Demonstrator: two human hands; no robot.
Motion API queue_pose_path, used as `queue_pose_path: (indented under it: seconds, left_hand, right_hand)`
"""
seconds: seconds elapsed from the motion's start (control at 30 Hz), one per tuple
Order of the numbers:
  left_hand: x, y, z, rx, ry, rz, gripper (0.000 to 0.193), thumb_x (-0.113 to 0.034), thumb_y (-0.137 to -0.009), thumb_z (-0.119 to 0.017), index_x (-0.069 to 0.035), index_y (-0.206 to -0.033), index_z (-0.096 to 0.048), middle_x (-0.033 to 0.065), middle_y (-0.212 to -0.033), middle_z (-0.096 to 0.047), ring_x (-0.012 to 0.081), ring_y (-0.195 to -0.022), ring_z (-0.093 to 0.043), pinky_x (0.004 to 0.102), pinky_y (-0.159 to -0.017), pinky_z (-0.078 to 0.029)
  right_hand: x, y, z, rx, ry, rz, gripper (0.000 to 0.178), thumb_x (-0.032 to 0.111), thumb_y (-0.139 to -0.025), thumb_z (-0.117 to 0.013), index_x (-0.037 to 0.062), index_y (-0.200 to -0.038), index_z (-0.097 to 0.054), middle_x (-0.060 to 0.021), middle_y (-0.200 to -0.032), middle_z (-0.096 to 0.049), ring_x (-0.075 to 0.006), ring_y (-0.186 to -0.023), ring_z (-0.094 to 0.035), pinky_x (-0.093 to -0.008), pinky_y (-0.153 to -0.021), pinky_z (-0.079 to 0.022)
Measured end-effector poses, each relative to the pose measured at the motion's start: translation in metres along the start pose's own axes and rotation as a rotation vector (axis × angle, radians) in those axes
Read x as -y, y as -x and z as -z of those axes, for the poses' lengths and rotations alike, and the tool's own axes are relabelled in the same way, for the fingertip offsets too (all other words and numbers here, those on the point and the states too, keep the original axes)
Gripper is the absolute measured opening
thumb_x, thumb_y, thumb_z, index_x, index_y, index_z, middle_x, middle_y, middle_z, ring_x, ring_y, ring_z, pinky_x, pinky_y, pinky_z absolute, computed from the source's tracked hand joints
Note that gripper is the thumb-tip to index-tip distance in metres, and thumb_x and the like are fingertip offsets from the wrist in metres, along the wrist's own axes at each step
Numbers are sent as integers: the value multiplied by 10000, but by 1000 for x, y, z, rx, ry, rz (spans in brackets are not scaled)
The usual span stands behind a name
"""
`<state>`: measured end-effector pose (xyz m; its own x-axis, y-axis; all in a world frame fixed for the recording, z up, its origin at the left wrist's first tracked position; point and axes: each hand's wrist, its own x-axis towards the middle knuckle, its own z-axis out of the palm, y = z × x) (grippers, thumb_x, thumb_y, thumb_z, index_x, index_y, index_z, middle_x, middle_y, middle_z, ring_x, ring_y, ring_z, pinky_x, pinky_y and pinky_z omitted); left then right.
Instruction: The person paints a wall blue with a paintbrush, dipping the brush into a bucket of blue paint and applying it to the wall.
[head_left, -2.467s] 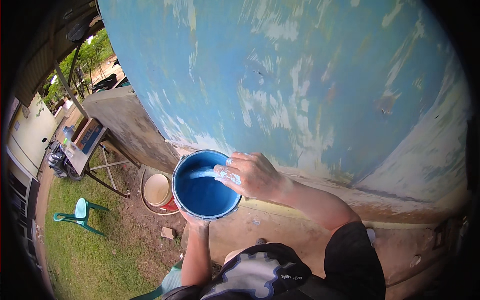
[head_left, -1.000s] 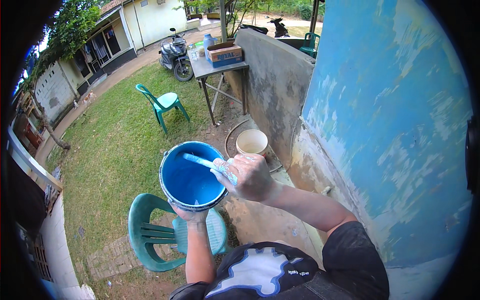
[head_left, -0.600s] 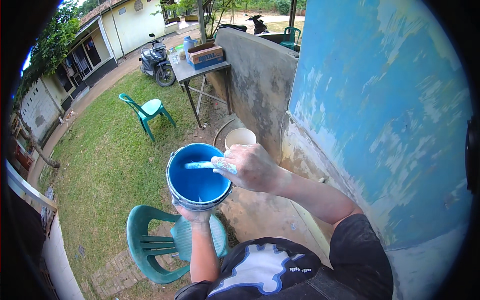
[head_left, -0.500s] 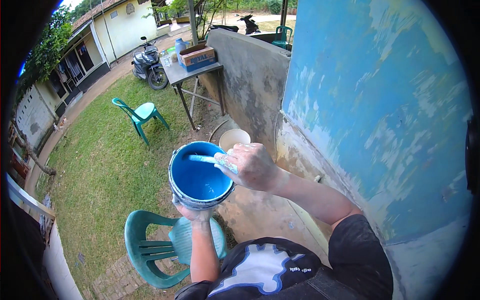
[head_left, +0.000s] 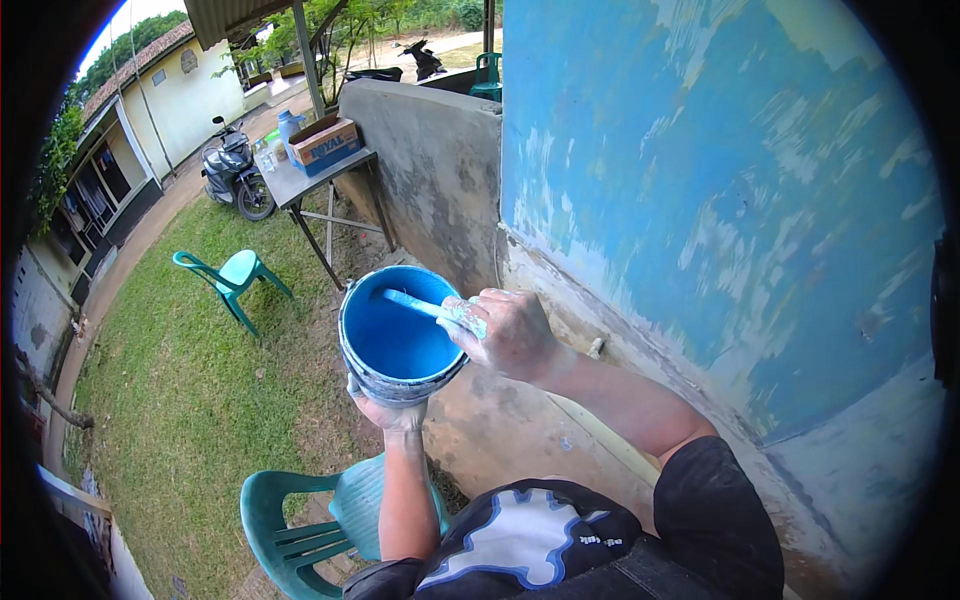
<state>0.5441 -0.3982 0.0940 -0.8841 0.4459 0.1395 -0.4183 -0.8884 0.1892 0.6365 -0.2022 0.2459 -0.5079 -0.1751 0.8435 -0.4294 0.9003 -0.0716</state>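
Note:
My left hand [head_left: 392, 408] is closed around the lower side of a paint-smeared bucket [head_left: 392, 388], holding it up from below. The bucket is coated blue inside, with blue paint at the bottom. In my right hand [head_left: 508, 335], above the bucket's right rim, is a paint-covered paintbrush [head_left: 410, 302]. Its far end points into the bucket against the inner wall, and I cannot make out the bristles clearly. Pale blue paint is smeared over the right hand's fingers.
A patchy blue painted wall [head_left: 690, 220] rises at the right, joining a low grey wall [head_left: 430, 170]. A green plastic chair [head_left: 290, 535] stands close at lower left, another chair [head_left: 238, 272] on the grass. A table [head_left: 300, 185] bears a cardboard box [head_left: 325, 145]; a motorbike [head_left: 235, 170] is behind.
My view has swung rightward, so the wall fills more of it. The bucket has tipped a little, and the brush has shifted slightly inside. The pale container behind the bucket is now hidden.

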Motion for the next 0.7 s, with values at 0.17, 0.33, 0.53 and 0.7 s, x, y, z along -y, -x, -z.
queue_pose_path:
  seconds: [0.17,0.33,0.53,0.7]
  left_hand:
    - [26,-1,-12,7,-8,-2,753,-583,-945,-553,-121,-1538,-505,123,-1594,-503,365,-1444,-485,572,-1213,-389]
    - [32,-1,-5,8,15,116,735,-575,-929,-581,-132,-1514,-542,128,-1573,-530,369,-1427,-506,596,-1196,-401]
    - [49,-10,12,15,-26,76,711,-578,-948,-538,-161,-1523,-534,114,-1590,-516,378,-1441,-492,636,-1183,-396]
    - [70,-18,0,-11,8,212,735,-590,-955,-506,-156,-1548,-503,137,-1630,-460,399,-1456,-474,664,-1164,-408]
  right_hand:
    - [-12,4,42,104,-38,-41,276,162,-851,-826,17,-1077,-762,-106,-785,-693,-264,-729,-686,-385,-607,-552]
    - [-19,19,60,13,24,-17,280,167,-824,-868,27,-1050,-780,-75,-698,-672,-237,-584,-637,-376,-500,-492]
    - [-17,46,51,-38,215,-115,255,154,-823,-871,38,-1025,-768,-80,-677,-667,-250,-561,-650,-378,-500,-501]
    - [-25,61,59,-111,148,-309,144,137,-874,-831,50,-977,-779,-84,-665,-645,-219,-553,-637,-359,-512,-481]
